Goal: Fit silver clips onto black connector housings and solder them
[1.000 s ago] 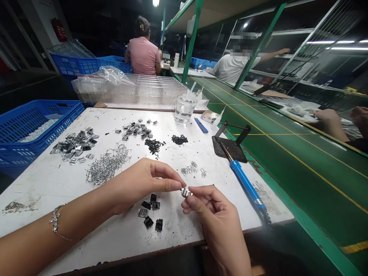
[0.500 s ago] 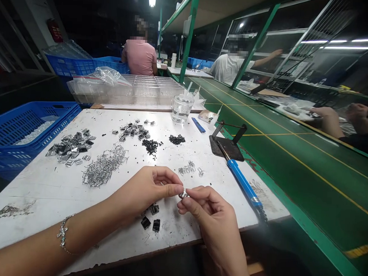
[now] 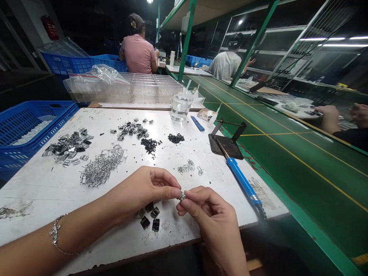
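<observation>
Both hands, left hand [image 3: 147, 189] and right hand [image 3: 204, 207], pinch one small metal clip [image 3: 182, 195] above the surface [image 3: 49, 185], mid-assembly; seating it needs fingertip alignment.

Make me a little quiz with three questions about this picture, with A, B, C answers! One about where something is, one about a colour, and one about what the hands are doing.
1. Where is the glass cup?
A. at the far edge of the white table
B. inside the blue crate
C. on the green belt

2. What colour is the handle of the soldering iron?
A. red
B. blue
C. yellow

3. What is the left hand doing?
A. lying flat on the table
B. pinching a small metal part together with the right hand
C. holding the cup

Answers: 1 A, it stands by the clear trays at the back. 2 B, the handle is bright blue. 3 B, fingertips of both hands meet on the shiny piece.
</observation>
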Demonstrator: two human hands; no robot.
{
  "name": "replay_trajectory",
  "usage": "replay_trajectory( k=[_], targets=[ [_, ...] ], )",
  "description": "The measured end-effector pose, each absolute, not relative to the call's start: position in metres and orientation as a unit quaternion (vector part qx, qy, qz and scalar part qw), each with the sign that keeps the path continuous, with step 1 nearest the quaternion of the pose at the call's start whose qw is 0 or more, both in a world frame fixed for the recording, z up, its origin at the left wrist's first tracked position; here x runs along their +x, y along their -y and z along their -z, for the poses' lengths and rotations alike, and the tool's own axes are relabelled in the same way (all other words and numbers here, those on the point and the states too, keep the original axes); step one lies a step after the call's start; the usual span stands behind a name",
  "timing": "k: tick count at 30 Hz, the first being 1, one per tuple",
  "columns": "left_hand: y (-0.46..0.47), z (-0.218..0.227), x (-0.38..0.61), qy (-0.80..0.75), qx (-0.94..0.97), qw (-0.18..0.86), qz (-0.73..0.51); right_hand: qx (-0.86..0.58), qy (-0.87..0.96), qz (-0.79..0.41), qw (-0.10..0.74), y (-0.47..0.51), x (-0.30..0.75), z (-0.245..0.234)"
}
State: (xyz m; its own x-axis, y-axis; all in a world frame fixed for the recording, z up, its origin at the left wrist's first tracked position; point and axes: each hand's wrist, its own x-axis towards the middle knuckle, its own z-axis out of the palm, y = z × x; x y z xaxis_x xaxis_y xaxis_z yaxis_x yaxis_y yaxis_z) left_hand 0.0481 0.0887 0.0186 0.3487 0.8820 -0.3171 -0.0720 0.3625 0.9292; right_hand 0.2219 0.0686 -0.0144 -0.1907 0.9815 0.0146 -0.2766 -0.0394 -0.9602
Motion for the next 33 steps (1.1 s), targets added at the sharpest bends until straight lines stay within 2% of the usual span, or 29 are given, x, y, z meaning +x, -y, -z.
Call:
replay_trajectory(
  k=[11,17,23,33],
  targets=[
    [-0.0889,-0.0199,0.0464,-0.467,0.500,0.641,-0.347,-0.387,0.452,-0.636,0.492,-0.0706,0.2218,0.0160],
    [-0.0887,-0.0217,0.0469,-0.482,0.553,0.583,-0.349,-0.400,0.433,-0.643,0.490,-0.0718,0.2228,0.0131],
    [-0.0882,-0.0224,0.0467,-0.430,0.569,0.637,-0.292,-0.396,0.432,-0.648,0.486,-0.0722,0.2228,0.0112],
    [-0.0883,-0.0263,0.0445,-0.374,0.552,0.692,-0.276,-0.395,0.442,-0.647,0.480,-0.0704,0.2222,0.0118]
  ],
)
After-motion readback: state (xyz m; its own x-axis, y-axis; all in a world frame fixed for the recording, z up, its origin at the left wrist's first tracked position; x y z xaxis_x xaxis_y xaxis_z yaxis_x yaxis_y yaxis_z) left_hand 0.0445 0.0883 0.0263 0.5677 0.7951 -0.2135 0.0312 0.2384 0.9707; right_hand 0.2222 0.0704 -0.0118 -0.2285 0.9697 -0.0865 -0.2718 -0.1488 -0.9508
